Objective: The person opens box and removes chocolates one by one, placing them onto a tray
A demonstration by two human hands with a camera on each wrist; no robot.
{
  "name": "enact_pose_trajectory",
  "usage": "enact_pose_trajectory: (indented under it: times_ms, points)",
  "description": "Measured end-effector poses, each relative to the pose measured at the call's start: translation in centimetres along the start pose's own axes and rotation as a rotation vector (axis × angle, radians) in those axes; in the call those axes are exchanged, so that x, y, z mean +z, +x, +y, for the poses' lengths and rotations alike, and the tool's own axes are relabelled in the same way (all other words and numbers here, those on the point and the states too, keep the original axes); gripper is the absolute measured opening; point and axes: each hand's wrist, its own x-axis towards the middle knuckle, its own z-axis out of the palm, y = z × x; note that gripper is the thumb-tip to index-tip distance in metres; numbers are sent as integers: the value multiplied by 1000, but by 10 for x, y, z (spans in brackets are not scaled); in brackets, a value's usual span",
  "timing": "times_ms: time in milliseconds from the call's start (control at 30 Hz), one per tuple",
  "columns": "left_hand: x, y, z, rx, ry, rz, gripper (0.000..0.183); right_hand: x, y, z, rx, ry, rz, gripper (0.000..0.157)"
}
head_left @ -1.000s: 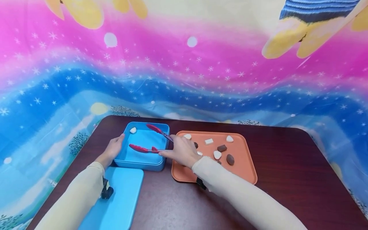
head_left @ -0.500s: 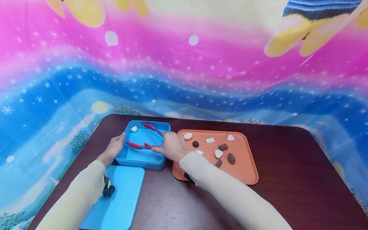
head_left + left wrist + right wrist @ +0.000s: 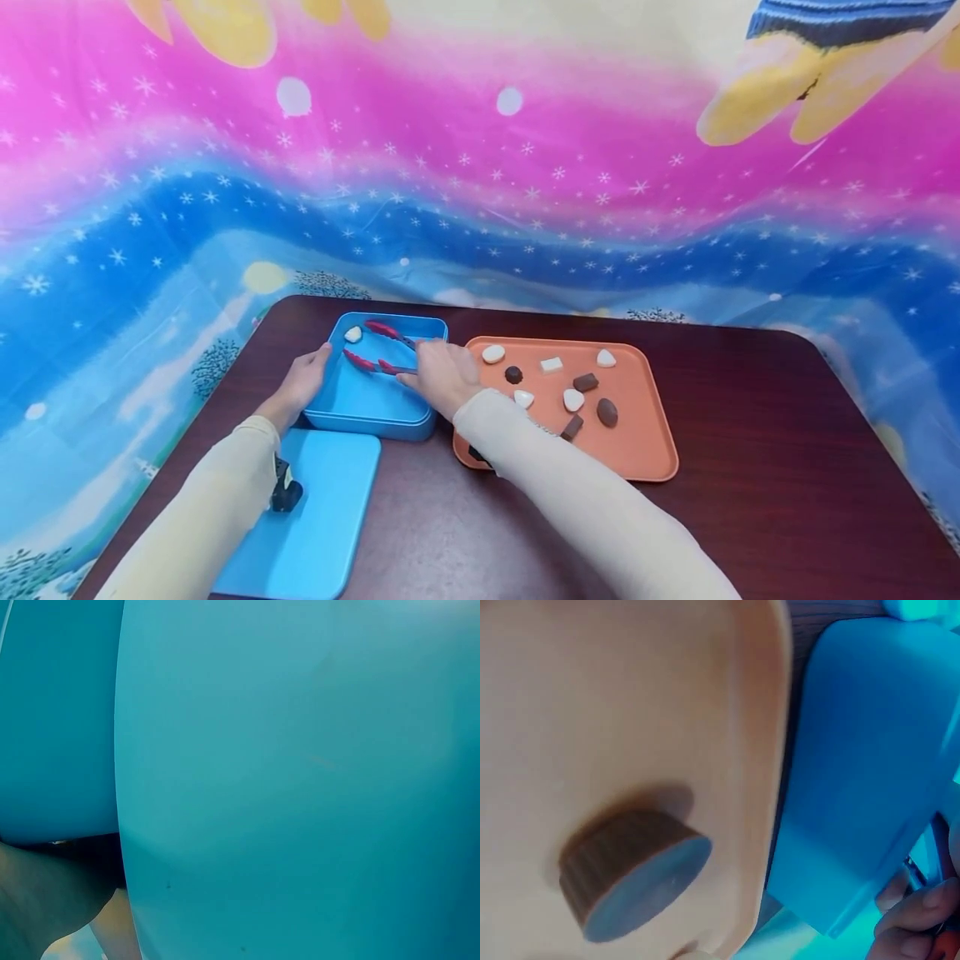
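In the head view my left hand (image 3: 302, 382) holds the left side of an open blue box (image 3: 367, 423), its fingertips at the rim. My right hand (image 3: 447, 377) grips a pair of red-tipped tongs (image 3: 382, 367) over the box's right side. The tips of the tongs stand apart inside the box, with nothing between them. A small white chocolate-like piece (image 3: 352, 334) lies in the box's far left corner, just beyond the tips. The left wrist view is mostly filled by blue plastic surfaces. In the right wrist view, fingers (image 3: 919, 919) curl round the tongs beside the box wall (image 3: 855, 772).
An orange tray (image 3: 637, 454) right of the box bears several white and brown pieces. Among them is a fluted brown cup-shaped piece (image 3: 630, 874), large in the right wrist view. The blue lid (image 3: 322, 517) lies in front of the box, under the left forearm, on a dark table (image 3: 750, 467).
My right hand has moved left and away from me with the tongs, uncovering more of the tray. The tongs' tips have drawn closer together. My left hand has stayed at the box.
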Motion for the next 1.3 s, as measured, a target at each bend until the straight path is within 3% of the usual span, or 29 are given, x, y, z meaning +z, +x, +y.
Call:
enact_pose_trajectory:
  times_ms: [267,900,1300]
  points:
    - [0,-1,4,11,3,4,81,12,2,0,-12,-32,29,45]
    - [-2,-2,8,1,10,-9,84,11,-1,-2,3,-12,54,43]
    - [0,0,-2,-3,5,-10,83,19,-5,-5,-6,-46,84,44]
